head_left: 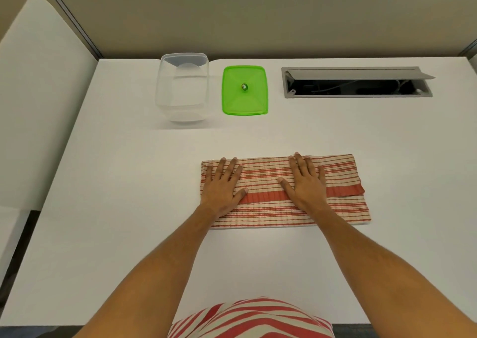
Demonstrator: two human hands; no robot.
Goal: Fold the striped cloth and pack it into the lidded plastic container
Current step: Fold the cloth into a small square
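The red-and-cream striped cloth [343, 203] lies on the white table [129, 195] as a long folded band, its upper flap ending in a wide red stripe. My left hand [223, 186] rests flat on the cloth's left end, fingers spread. Near the cloth's middle, my right hand [305, 180] also presses flat, fingers spread. Neither hand grips anything. The clear plastic container [182, 87] stands open at the back left. Its green lid [244, 90] lies flat on the table just to the right of it.
An open cable hatch [357, 82] is sunk into the table at the back right. A beige partition wall [258, 15] runs behind the table. A white chair back [38, 92] stands at the left. Striped fabric [253, 319] shows at the bottom edge.
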